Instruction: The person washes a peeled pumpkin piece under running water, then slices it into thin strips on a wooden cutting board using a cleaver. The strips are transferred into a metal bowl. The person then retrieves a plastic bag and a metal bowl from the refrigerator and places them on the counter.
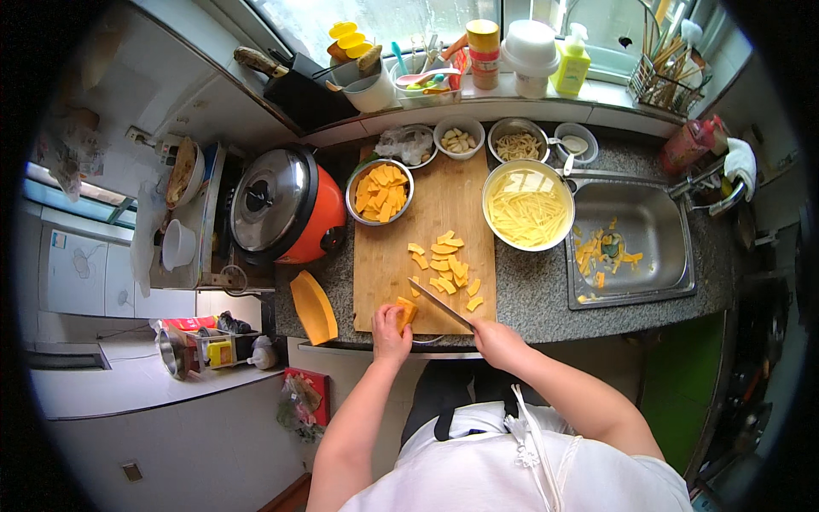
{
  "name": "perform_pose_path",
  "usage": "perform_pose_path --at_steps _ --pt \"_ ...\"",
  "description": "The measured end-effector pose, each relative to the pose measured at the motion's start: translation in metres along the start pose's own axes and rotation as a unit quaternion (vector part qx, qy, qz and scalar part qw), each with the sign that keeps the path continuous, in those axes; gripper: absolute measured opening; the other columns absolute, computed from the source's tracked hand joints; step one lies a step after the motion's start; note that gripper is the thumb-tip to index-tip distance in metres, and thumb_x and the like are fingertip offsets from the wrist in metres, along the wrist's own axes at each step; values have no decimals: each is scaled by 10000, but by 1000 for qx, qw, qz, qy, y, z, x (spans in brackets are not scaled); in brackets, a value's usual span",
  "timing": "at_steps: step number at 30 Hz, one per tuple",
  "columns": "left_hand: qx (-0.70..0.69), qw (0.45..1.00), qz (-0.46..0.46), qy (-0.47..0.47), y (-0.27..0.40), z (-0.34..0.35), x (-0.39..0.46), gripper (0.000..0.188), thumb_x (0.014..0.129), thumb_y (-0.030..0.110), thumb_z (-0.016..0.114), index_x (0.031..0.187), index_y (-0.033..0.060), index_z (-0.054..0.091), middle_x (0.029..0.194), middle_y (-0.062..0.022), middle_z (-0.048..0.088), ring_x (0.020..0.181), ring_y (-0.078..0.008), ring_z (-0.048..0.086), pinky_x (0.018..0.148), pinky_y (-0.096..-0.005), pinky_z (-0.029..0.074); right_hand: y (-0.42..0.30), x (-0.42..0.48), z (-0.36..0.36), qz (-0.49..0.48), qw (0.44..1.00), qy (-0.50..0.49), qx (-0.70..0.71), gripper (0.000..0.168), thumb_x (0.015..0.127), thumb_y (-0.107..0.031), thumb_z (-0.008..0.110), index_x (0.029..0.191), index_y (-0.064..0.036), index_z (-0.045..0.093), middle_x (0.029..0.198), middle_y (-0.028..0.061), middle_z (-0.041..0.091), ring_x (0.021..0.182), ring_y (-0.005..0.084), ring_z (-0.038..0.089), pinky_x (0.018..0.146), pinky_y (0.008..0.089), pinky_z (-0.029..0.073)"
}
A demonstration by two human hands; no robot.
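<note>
My left hand [391, 333] holds a chunk of pumpkin [407, 312] down at the front edge of a wooden cutting board [441, 192]. In my right hand [499, 344] is the handle of a kitchen knife [441, 304], its blade angled to the upper left, just right of the chunk. Cut pumpkin slices [451, 265] lie scattered on the board beyond the blade. A metal bowl of pumpkin pieces [382, 194] stands at the board's upper left. Left of the board, a larger pumpkin wedge [313, 308] rests at the counter's edge.
Right of the board stand a bowl of pale strips in liquid [529, 208] and a steel sink [640, 237] with peelings. Behind are bowls of garlic cloves [458, 142] and shredded food [518, 146]. An orange electric cooker [301, 205] stands left; a knife block [301, 93] is behind it.
</note>
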State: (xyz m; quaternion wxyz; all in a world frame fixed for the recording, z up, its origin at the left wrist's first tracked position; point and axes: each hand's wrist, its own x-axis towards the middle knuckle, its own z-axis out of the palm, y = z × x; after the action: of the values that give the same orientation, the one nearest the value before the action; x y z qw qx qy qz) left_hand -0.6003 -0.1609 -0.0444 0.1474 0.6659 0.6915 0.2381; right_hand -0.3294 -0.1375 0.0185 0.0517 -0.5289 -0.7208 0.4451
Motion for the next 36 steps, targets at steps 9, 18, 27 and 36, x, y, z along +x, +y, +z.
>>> perform_pose_path --at_steps 9,18,27,36 --pt "12 1000 -6 -18 -17 -9 4 451 742 54 714 1162 66 551 1186 -172 485 1123 -381 483 987 -469 422 -11 44 3 58 998 11 -10 236 932 -162 463 1079 -31 592 966 254 678 921 423 661 795 522 528" --pt "-51 994 79 -54 -16 -6 72 590 751 157 774 1274 79 513 1253 -194 482 1175 -393 475 1029 -475 400 -5 6 23 73 972 182 131 339 952 -113 474 1274 -54 562 986 256 656 920 444 633 791 490 515" --pt "52 935 231 -264 7 15 171 1306 539 524 909 1575 196 184 1614 -175 102 1506 -410 -3 1212 -586 62 -29 -17 104 251 875 322 260 481 976 -123 446 1417 65 398 1217 308 570 1127 443 563 957 456 469" --pt "-12 909 310 -279 7 43 172 1379 491 632 882 1572 179 157 1617 -185 110 1505 -420 5 1193 -627 20 -54 80 130 190 867 434 155 462 1012 -147 443 1433 33 386 1080 205 614 934 321 615 830 393 507"
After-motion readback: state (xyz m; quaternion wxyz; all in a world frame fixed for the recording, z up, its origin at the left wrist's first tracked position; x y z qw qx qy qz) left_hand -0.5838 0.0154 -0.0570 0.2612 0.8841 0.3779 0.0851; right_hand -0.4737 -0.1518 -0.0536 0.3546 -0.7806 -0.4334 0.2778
